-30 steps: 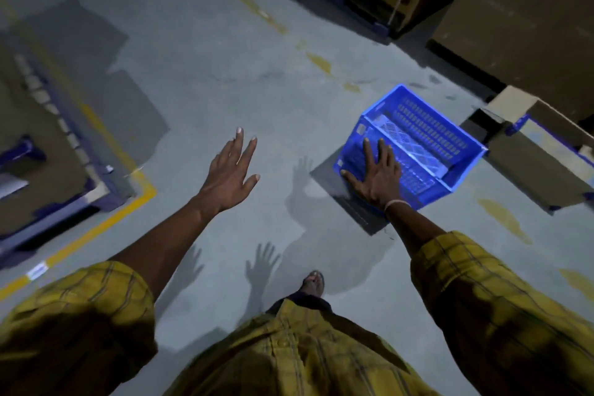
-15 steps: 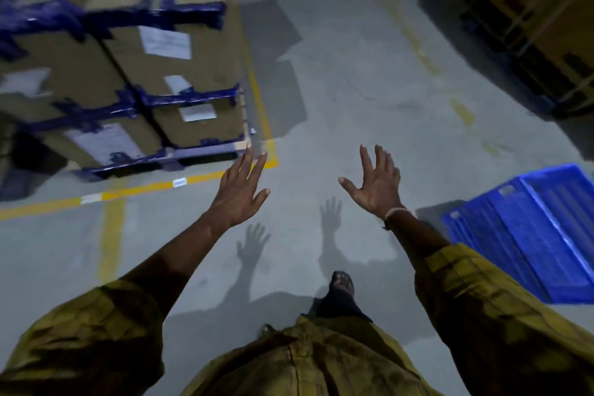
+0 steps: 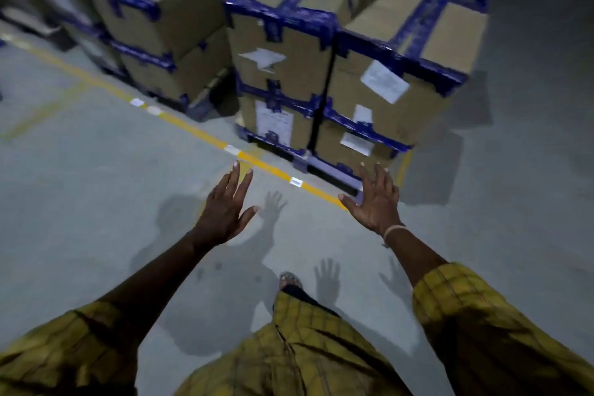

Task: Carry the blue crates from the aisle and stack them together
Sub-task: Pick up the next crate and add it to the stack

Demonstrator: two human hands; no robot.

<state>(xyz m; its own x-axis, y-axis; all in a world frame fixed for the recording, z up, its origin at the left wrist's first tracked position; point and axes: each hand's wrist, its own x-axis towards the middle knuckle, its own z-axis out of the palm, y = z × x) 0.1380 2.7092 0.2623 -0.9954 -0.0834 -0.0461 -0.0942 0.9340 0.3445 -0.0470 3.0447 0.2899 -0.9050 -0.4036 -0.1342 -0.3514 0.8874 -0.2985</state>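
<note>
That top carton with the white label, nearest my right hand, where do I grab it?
Likely grip the top carton under its blue-banded lower edge, front and free right side; its left face sits flush against the neighbouring carton.

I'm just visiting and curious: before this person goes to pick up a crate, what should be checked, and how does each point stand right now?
1. Left hand free for a grip: ok, fingers straight, holding nothing.
2. Right hand free: ok, fingers spread, holding nothing.
3. Blue crate in sight: not ok, none shows in this view.
4. Floor ahead clear of trip hazards: ok, only the yellow line crosses it.
5. Room from the stacked cartons: ok, hands apart from them.
6. Footing: cannot tell, only one foot shows.
</note>
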